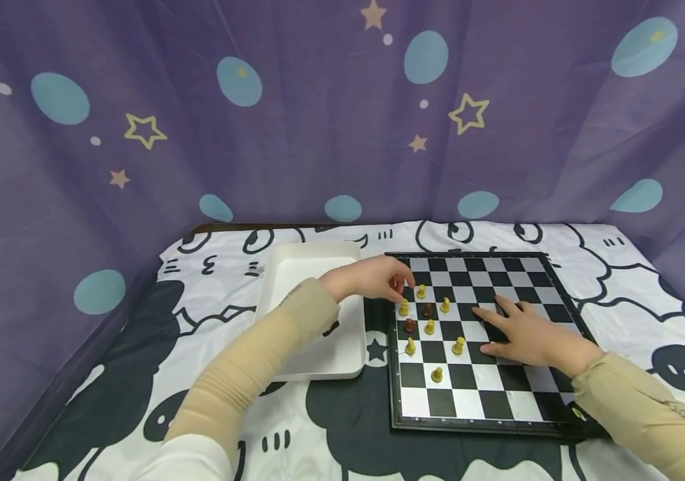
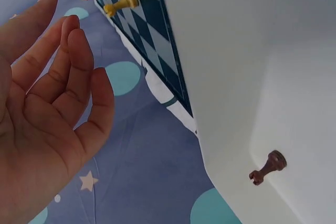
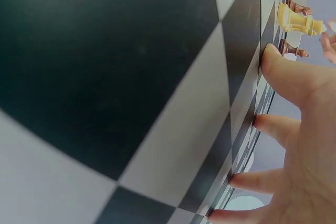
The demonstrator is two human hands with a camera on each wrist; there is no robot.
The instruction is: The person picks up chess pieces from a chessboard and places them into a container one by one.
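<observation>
A checkered chessboard (image 1: pixel 489 377) carries several yellow chess pieces (image 1: pixel 459 345) and two dark brown ones (image 1: pixel 409 325) on its left half. My left hand (image 1: pixel 374 276) hovers over the board's left edge, right by a yellow piece (image 1: pixel 403 308). In the left wrist view its fingers are loosely bent with nothing between them, apart from the yellow pieces (image 2: pixel 122 3). My right hand (image 1: pixel 525 336) rests on the board's right half, fingers spread and fingertips touching the squares. The right wrist view shows a larger yellow piece (image 3: pixel 299 20) beyond the thumb.
Left of the board stands a white tray (image 1: pixel 354 357), partly covered by my left forearm. A brown rook (image 2: pixel 269 166) lies inside it. A patterned cloth (image 1: pixel 282 434) covers the table, and a purple curtain (image 1: pixel 318 133) hangs behind.
</observation>
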